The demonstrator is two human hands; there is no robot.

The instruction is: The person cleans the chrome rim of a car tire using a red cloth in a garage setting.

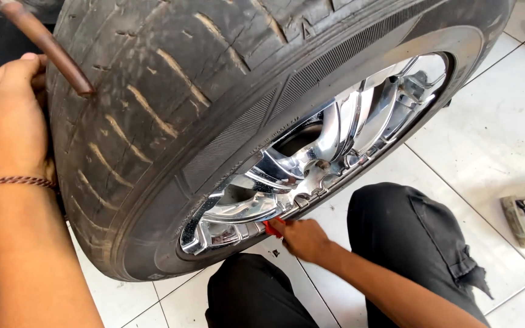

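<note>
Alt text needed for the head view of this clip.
A left hand steadies a worn tyre on a chrome wheel, while the right hand holds a small red thing at its rim, over a white tiled floor.

Bright, even daylight fills the scene. The white tiled floor point(493, 133) looks slightly washed out at right. Sharp glare flashes off the chrome rim point(329, 152). Soft shadow lies under the tyre point(171, 109). Focus is crisp, with mild wide-angle stretching at the edges.
</note>
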